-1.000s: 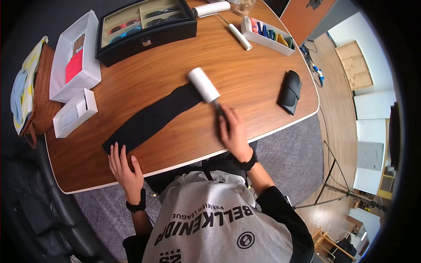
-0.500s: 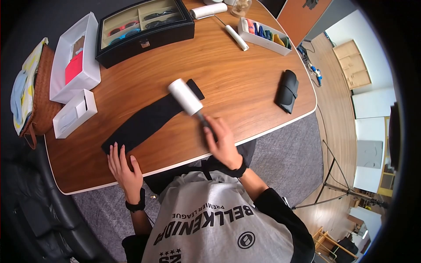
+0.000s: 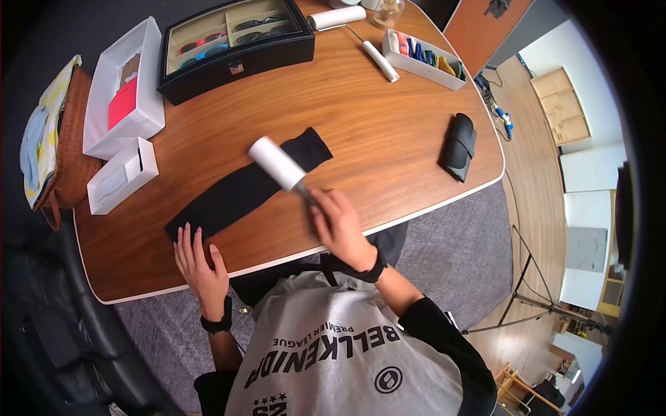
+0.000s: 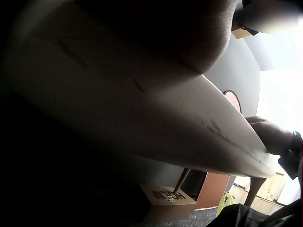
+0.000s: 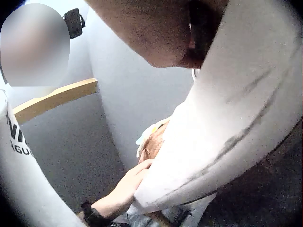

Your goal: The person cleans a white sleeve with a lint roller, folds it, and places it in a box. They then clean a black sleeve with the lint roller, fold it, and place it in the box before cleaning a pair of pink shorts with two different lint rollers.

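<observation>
A long strip of black cloth (image 3: 225, 202) lies slantwise across the wooden table. My left hand (image 3: 200, 267) rests its outstretched fingers on the cloth's near left end. In my right hand (image 3: 341, 229) I grip a lint roller by its dark handle. Its white roll (image 3: 277, 164) lies across the middle of the strip, and the far right end of the cloth shows beyond it. Both wrist views look mostly at the table's pale underside; the left one catches my right hand (image 4: 270, 135) at the edge, and the right one my left hand (image 5: 120, 189).
A black glasses display case (image 3: 236, 69) stands at the back, with white boxes (image 3: 149, 118) and a woven basket (image 3: 76, 145) to its left. A second lint roller (image 3: 378, 61), a box of rolled cloths (image 3: 423, 68) and a black pouch (image 3: 458, 149) lie right.
The lint roller has moved left and toward me along the black cloth, from its far right end to its middle, uncovering that end. My left hand has stayed on the near end.
</observation>
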The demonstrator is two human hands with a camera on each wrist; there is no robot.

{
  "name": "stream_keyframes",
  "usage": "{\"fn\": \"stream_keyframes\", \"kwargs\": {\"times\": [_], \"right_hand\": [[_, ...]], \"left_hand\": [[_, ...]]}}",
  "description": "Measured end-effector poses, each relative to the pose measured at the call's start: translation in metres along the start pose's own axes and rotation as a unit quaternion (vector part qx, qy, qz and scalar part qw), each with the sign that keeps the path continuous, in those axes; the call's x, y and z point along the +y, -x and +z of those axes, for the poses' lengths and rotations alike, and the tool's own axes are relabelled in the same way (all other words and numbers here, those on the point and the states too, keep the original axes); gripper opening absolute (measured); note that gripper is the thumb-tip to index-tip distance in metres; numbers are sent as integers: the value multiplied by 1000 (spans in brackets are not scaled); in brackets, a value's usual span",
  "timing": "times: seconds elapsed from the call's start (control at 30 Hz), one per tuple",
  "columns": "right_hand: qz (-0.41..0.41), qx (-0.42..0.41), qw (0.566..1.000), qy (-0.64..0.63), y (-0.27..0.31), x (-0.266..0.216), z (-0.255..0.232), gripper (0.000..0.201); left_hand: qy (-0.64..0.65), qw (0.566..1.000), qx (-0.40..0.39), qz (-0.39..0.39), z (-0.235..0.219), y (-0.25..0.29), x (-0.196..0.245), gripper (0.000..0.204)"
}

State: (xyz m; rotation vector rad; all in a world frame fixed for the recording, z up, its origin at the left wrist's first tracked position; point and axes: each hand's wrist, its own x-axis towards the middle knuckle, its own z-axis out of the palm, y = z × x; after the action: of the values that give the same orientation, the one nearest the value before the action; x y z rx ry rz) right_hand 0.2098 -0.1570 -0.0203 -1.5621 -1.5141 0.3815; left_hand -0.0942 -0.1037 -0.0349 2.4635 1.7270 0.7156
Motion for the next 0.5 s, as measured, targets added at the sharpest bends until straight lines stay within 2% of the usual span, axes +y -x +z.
{"fn": "stream_keyframes", "kwargs": {"times": [0.17,0.37,0.5], "right_hand": [[35,40,998,47,-7,23,-28,34],[21,56,997,48,-9,26,-28,37],[48,48,996,50,-8,27,-31,36]], "left_hand": [[0,1000,4,6,1,0,-1,41],[-4,1000,1,6,-1,0,-1,41],[1,1000,-13,9,-2,-1,0,42]]}}
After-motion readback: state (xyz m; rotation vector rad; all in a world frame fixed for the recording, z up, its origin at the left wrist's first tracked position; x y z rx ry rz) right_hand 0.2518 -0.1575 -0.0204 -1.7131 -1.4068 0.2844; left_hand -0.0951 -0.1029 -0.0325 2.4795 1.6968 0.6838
